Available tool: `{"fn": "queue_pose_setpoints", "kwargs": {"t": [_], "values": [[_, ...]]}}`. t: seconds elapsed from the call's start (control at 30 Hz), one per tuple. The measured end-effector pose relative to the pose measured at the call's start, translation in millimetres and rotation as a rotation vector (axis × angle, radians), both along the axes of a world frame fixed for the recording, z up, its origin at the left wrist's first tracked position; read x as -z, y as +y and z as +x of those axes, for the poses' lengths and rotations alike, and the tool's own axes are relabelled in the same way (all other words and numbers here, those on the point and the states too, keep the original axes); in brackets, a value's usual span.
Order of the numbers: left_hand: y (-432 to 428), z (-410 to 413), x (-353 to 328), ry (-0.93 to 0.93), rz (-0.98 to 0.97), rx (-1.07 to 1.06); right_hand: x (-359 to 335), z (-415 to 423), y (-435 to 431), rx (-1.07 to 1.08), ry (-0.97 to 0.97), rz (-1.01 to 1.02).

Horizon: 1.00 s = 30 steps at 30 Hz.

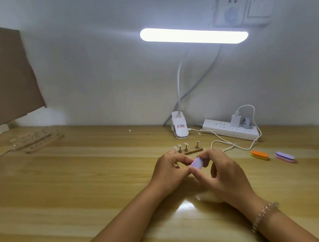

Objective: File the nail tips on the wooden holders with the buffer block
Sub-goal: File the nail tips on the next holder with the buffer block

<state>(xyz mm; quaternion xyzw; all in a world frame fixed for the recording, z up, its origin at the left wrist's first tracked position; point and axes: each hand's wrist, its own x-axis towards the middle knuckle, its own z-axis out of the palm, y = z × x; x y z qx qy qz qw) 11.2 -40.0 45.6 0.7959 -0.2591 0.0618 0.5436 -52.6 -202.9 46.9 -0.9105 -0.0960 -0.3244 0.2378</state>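
A pale purple and white buffer block (197,163) is held above the table between both hands. My right hand (225,175) grips its right end with curled fingers. My left hand (169,170) meets the block's left end with pinched fingers; whatever it pinches there is hidden. Just behind the hands a wooden holder (192,151) carries several small stands with clear nail tips (185,144). Two more wooden holders (36,141) with nail tips lie at the far left of the table.
A clip lamp (180,127) stands behind the holder, its lit bar (194,35) overhead. A white power strip (232,129) and cable (231,143) lie at the right. An orange buffer (259,155) and a purple buffer (284,156) rest right of my hands. Cardboard (4,75) leans at the left.
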Motion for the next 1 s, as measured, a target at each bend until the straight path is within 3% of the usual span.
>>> {"fn": "queue_pose_setpoints", "kwargs": {"t": [0.13,0.23,0.4,0.53,0.67,0.9,1.0], "values": [[-2.0,0.2,0.5,-0.005,-0.018,0.009,-1.6,9.0,-9.4,0.088,0.070,0.187],[-2.0,1.3,1.5,-0.003,-0.035,0.036,-3.5,8.5,-16.3,0.098,0.013,0.370],[-0.5,3.5,4.6,-0.010,0.001,0.041,-1.1,2.3,0.3,-0.054,0.002,0.125],[-0.8,5.2,6.5,-0.027,0.014,0.036,-0.9,6.2,-8.6,0.026,0.040,0.195],[-0.7,6.3,8.3,-0.023,0.048,0.040,0.1,1.0,1.2,-0.047,-0.032,0.080],[-2.9,5.1,9.0,0.006,0.039,0.107,-1.9,7.8,-11.5,0.078,-0.025,0.273],[-1.8,3.9,10.0,-0.038,0.101,0.110,-2.8,1.5,-1.4,0.007,-0.057,0.155]]}}
